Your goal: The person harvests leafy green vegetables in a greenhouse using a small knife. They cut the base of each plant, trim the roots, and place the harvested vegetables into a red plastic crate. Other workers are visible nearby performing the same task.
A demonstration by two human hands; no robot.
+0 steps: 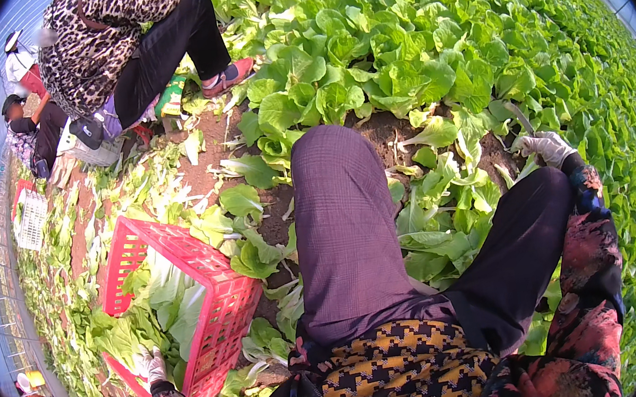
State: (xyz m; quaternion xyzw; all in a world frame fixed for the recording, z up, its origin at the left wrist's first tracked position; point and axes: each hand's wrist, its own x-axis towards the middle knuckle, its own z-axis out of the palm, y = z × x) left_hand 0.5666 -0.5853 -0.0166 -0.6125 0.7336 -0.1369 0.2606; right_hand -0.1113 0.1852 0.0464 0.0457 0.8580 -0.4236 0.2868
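My left hand [151, 365], in a pale glove, is at the near rim of a red plastic crate [221, 305], touching leafy greens [126, 332] there. Leafy greens with pale stalks fill part of the crate, and some hang over its rim. Whether the fingers grip a plant is not plain. My right hand [547, 148], also gloved, is at the right beyond my knee, closed on the handle of a knife [519, 117]. The curved blade points up and left, beside standing green plants [473, 81]. Cut or loose leaves [431, 244] lie on the soil between my legs.
At the upper left a co-worker in a leopard-print top [92, 53] sits beside a white crate [101, 152]. Two more people [34, 117] are farther back, near a red and a white crate [31, 219]. Dense rows of greens [508, 2] cover the upper right. Greenhouse framing [2, 296] runs along the left.
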